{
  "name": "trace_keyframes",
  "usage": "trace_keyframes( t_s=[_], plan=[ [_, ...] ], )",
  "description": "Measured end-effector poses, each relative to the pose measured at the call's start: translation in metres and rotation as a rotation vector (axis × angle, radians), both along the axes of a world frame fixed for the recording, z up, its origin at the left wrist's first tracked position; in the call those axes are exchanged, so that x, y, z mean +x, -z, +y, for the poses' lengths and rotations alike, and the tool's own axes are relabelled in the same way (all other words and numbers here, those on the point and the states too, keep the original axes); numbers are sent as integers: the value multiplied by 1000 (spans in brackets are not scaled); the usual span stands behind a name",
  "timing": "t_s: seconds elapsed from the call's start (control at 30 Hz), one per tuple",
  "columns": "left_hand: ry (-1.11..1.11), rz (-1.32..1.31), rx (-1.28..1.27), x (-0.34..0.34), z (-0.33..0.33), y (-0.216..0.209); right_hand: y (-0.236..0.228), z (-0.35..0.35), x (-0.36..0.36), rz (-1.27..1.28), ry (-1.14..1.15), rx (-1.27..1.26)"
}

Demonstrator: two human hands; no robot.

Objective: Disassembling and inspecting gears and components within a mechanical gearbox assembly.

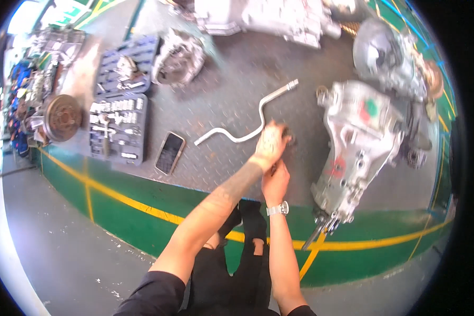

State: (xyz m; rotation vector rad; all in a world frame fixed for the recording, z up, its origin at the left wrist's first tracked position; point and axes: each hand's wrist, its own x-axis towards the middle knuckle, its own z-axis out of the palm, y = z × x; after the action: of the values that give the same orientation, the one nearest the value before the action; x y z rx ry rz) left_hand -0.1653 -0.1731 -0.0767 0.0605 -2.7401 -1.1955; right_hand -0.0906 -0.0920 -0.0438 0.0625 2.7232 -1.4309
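Left fingers: curled at the near edge of the bent metal bar [262,110]; a dark shape is seen at the tips of the left hand [271,143], too blurred to be named.
Right fingers: bent in narrowly, with the right hand [275,183] set just below the left; how firmly either hand is closed cannot be told.
Small dark item [274,168]: located between the two sets of fingers, mostly covered by them; the hands are perhaps set so close that it can be steadied from both sides.
Bent metal bar: laid flat on the metal table [224,100], just left of and beyond the left fingers; apparently left loose, its bends keeping it from rolling.
Gearbox housing [353,145]: rested to the right of the fingers, well apart, presumably on its long side for stability.
Socket case [143,131]: lying open, far left of the fingers, probably so its sockets are exposed.
Phone [170,152]: placed left of the fingers, nearer than the case.
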Motion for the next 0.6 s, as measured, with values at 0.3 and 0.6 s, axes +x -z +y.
trace_keyframes(
  t_s=[0.3,0.6],
  plan=[
    [-243,-324,-102,114,-203,-182,7,5,-9,-18,-190,405],
    [-363,-322,-336,108,-328,-147,2,15,-20,-86,-298,231]
  ],
)
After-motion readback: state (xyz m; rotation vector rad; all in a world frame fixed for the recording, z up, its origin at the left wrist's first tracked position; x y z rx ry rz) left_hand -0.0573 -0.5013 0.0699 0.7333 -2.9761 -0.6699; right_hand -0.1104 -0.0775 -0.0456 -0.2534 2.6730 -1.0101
